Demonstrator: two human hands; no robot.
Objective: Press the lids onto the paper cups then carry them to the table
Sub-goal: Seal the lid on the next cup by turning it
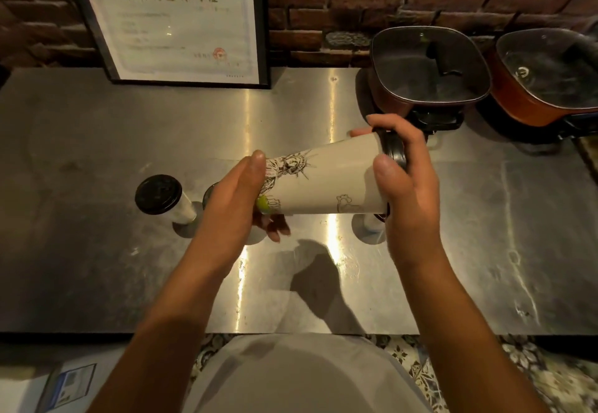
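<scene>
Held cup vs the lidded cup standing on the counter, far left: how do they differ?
Pose: the held cup lies nearly horizontal above the steel counter; the standing cup sits upright on it.
Contact: the left hand supports the held cup's base and the right hand grips its black lid; nothing touches the standing cup.
Print: the held cup shows a line drawing; none is visible on the standing cup.
Shared: pale paper body, black lid.
</scene>
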